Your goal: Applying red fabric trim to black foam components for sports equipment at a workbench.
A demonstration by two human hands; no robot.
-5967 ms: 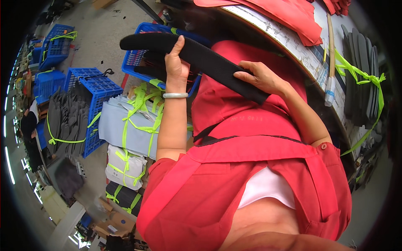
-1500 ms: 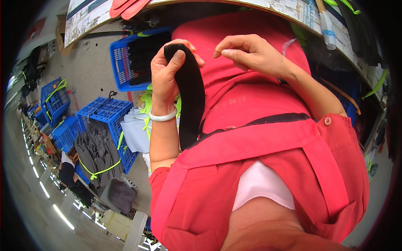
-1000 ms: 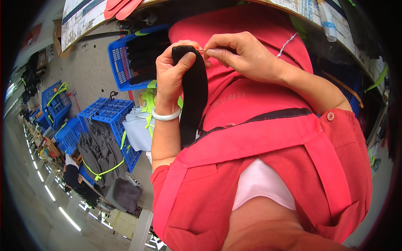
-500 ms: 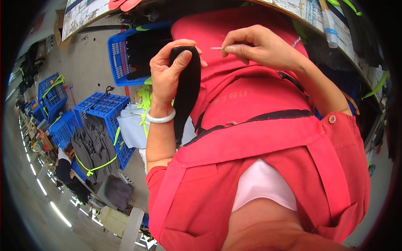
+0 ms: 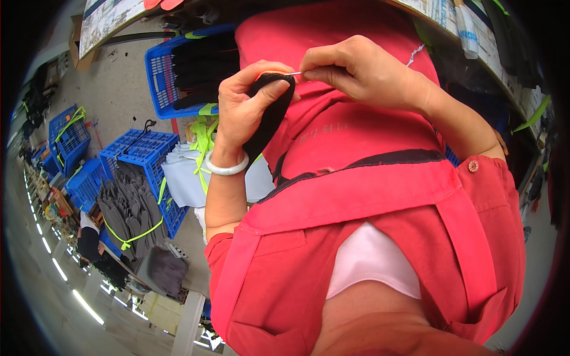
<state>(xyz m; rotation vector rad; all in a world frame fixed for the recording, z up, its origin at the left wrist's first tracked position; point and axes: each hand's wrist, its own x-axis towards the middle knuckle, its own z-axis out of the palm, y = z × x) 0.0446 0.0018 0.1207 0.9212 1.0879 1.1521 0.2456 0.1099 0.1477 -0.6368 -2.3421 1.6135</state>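
My left hand (image 5: 237, 113) grips a long black fabric piece (image 5: 270, 121) near its top end, thumb on the near face, and an orange edge shows along that top. The lower part of the fabric hangs toward my lap. Between thumb and forefinger, my right hand (image 5: 374, 74) pinches a thin pale needle-like rod (image 5: 294, 73). The rod's far tip meets the top edge of the black piece; whether it has gone into the fabric I cannot tell. Both hands are above my red apron (image 5: 356, 139).
Beyond my left hand is a blue crate (image 5: 155, 77) of black pieces. Left on the floor, another blue crate (image 5: 142, 142) stands beside a tied bundle of grey pieces (image 5: 130, 207). Pale folded sheets (image 5: 181, 175) lie near my left forearm. A worktable (image 5: 113, 21) edges the top.
My right hand has moved left, bringing the rod from apart to the fabric's top edge. My left hand has shifted slightly right and tilted the black piece.
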